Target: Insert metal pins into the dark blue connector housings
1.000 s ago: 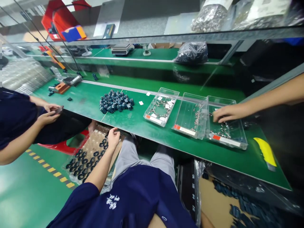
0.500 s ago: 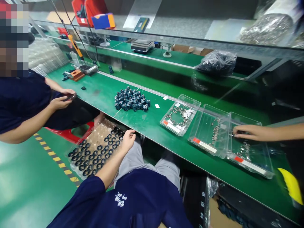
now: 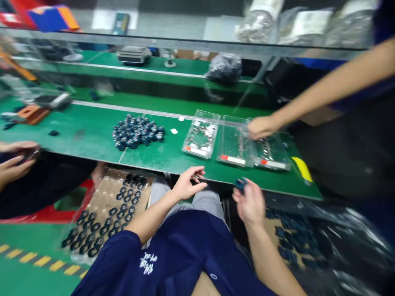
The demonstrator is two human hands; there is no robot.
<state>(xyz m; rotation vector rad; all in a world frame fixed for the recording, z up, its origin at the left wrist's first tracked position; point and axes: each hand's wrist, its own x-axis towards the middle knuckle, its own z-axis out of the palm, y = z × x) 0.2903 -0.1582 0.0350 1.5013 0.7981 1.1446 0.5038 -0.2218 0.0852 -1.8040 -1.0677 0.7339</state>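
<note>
Two hands of the person work at the green counter point(image 3: 173, 154) front edge.
Blister tray point(image 3: 105, 209) sits at 8 o'clock; left hand point(image 3: 188, 185) is open, fingers spread; right hand point(image 3: 249, 203) grips one dark blue part point(image 3: 240, 183), under three clear plastic trays point(image 3: 230, 144) at 1 o'clock.

own hands point(image 3: 187, 185): 2
co-worker hands point(image 3: 261, 127): 3
clr plastic trays point(image 3: 201, 134): 3 on worktop point(image 3: 77, 142)
dk blue part point(image 3: 240, 183): 1 in R hand
blue-part pile point(image 3: 137, 131): 1
scale point(image 3: 133, 54): 1
bags point(image 3: 259, 22): 3, top shelf
</note>
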